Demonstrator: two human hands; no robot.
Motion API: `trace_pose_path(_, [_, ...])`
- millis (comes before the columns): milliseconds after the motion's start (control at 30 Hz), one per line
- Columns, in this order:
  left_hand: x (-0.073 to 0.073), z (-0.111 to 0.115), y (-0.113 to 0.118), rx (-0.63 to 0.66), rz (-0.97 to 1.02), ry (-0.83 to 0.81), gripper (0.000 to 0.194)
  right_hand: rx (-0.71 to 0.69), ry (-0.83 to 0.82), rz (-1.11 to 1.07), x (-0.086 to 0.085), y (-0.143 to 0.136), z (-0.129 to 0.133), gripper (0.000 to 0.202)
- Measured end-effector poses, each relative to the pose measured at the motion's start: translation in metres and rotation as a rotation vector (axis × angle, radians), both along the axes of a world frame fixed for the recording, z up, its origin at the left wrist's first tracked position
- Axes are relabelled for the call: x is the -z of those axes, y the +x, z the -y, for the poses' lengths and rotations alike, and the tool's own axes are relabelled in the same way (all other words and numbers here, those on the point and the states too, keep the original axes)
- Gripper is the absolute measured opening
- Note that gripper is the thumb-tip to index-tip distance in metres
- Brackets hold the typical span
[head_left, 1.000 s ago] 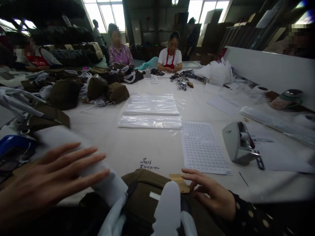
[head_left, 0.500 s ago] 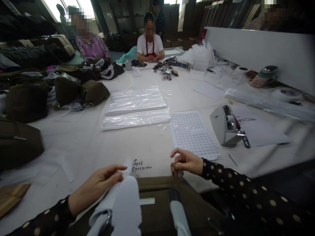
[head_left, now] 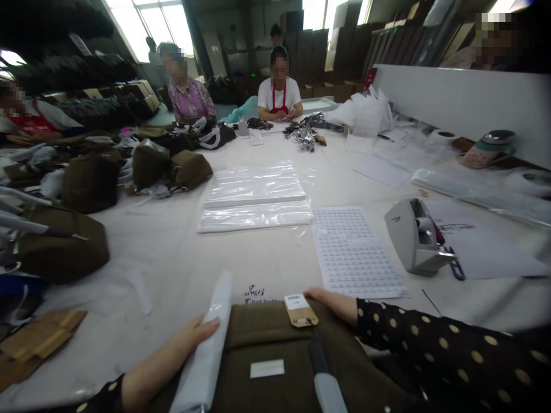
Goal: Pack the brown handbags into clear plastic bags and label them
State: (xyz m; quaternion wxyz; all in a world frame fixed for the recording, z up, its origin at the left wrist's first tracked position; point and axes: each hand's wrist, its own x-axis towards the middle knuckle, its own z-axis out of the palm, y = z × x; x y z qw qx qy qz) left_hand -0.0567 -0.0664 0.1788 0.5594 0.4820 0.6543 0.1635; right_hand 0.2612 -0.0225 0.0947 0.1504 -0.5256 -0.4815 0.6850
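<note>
An olive-green bag [head_left: 245, 338] stands close in front of me, with a pale rectangular label [head_left: 267, 368] on its front. My left hand [head_left: 185, 347] grips a bag handle wrapped in white material [head_left: 202, 361], thumb on the near side and other fingers hidden. At the bag's top right corner, my right hand [head_left: 333, 304] holds the edge, its fingers mostly hidden behind it. A tan hang tag with a white sticker [head_left: 301, 310] lies over the top edge beside that hand. Another handle, partly wrapped in pale material [head_left: 328, 393], hangs down the front.
Beyond the bag lie clear plastic bags [head_left: 258, 192] and a printed label sheet [head_left: 357, 252]. A grey tape dispenser [head_left: 408, 238] stands to the right. Olive bags [head_left: 60, 246] crowd the left, near folded brown card [head_left: 41, 344]. Co-workers [head_left: 279, 94] sit across the table.
The hang tag left my right hand's fingers and now lies over the bag's front. That hand moved down to the top edge. My left hand closed on the wrapped handle, and the view shifted left.
</note>
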Motion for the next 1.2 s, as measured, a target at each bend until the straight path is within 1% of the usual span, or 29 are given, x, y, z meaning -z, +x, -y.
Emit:
trace_pose_path(33, [-0.008, -0.005, 0.002, -0.041, 0.046, 0.004, 0.048, 0.032, 0.048, -0.009, -0.006, -0.006, -0.010, 0.067])
trace_pose_path(67, [-0.012, -0.011, 0.003, -0.079, 0.094, 0.030, 0.053, 0.065, 0.129, 0.029, -0.011, -0.011, -0.021, 0.069])
trace_pose_path(100, [-0.012, -0.017, 0.003, -0.107, 0.139, 0.082, 0.059, 0.093, 0.243, 0.102, -0.013, -0.017, -0.032, 0.072])
trace_pose_path(133, [-0.006, -0.023, 0.002, -0.125, 0.173, 0.164, 0.066, 0.113, 0.379, 0.184, -0.014, -0.023, -0.041, 0.076])
trace_pose_path(167, [0.004, -0.028, -0.001, -0.136, 0.201, 0.254, 0.071, 0.123, 0.520, 0.260, -0.012, -0.028, -0.050, 0.079])
trace_pose_path(233, [0.034, -0.035, -0.006, -0.169, 0.210, 0.441, 0.079, 0.115, 0.770, 0.330, -0.006, -0.038, -0.065, 0.076])
trace_pose_path(300, [0.066, -0.033, -0.011, -0.204, 0.188, 0.578, 0.082, 0.117, 0.971, 0.293, 0.002, -0.045, -0.072, 0.066])
trace_pose_path(367, [0.093, -0.024, -0.013, -0.218, 0.153, 0.674, 0.084, 0.109, 1.125, 0.242, 0.007, -0.046, -0.071, 0.060])
trace_pose_path(400, [0.101, -0.016, -0.013, -0.218, 0.131, 0.709, 0.085, 0.096, 1.177, 0.226, 0.007, -0.045, -0.067, 0.060])
trace_pose_path(467, [0.111, 0.002, -0.011, -0.216, 0.067, 0.760, 0.086, 0.069, 1.245, 0.224, 0.004, -0.042, -0.052, 0.060])
trace_pose_path(533, [0.112, 0.019, -0.010, -0.218, -0.001, 0.806, 0.082, 0.066, 1.277, 0.254, 0.001, -0.038, -0.032, 0.061])
trace_pose_path(633, [0.106, 0.034, -0.009, -0.141, -0.082, 0.837, 0.071, 0.098, 1.258, 0.324, -0.001, -0.034, -0.008, 0.060])
trace_pose_path(667, [0.103, 0.035, -0.009, -0.130, -0.119, 0.846, 0.070, 0.107, 1.237, 0.348, 0.000, -0.034, -0.006, 0.059])
trace_pose_path(700, [0.099, 0.034, -0.008, -0.147, -0.178, 0.875, 0.072, 0.111, 1.208, 0.373, 0.000, -0.033, -0.007, 0.058])
trace_pose_path(767, [0.090, 0.026, -0.004, -0.236, -0.351, 1.013, 0.077, 0.108, 1.138, 0.420, 0.001, -0.035, -0.017, 0.057])
trace_pose_path(800, [0.085, 0.020, -0.001, -0.248, -0.447, 1.106, 0.077, 0.101, 1.105, 0.445, 0.001, -0.036, -0.024, 0.057])
trace_pose_path(833, [0.081, 0.013, 0.003, -0.199, -0.530, 1.184, 0.074, 0.095, 1.084, 0.477, 0.000, -0.039, -0.030, 0.057])
trace_pose_path(867, [0.076, 0.005, 0.007, -0.099, -0.593, 1.230, 0.071, 0.090, 1.087, 0.518, 0.000, -0.042, -0.035, 0.057])
trace_pose_path(900, [0.072, -0.003, 0.012, 0.027, -0.637, 1.239, 0.068, 0.082, 1.117, 0.565, -0.001, -0.047, -0.037, 0.055])
trace_pose_path(967, [0.065, -0.018, 0.021, 0.242, -0.706, 1.177, 0.064, 0.031, 1.259, 0.659, -0.001, -0.058, -0.036, 0.049])
trace_pose_path(1000, [0.063, -0.023, 0.024, 0.302, -0.744, 1.139, 0.063, -0.022, 1.353, 0.697, -0.001, -0.064, -0.034, 0.047])
trace_pose_path(1067, [0.064, -0.032, 0.027, 0.358, -0.823, 1.093, 0.066, -0.146, 1.488, 0.760, 0.001, -0.076, -0.027, 0.049])
trace_pose_path(1100, [0.067, -0.035, 0.027, 0.379, -0.857, 1.081, 0.066, -0.198, 1.511, 0.786, 0.003, -0.082, -0.025, 0.049])
trace_pose_path(1200, [0.084, -0.040, 0.023, 0.401, -0.908, 1.054, 0.067, -0.275, 1.462, 0.847, 0.009, -0.093, -0.026, 0.059])
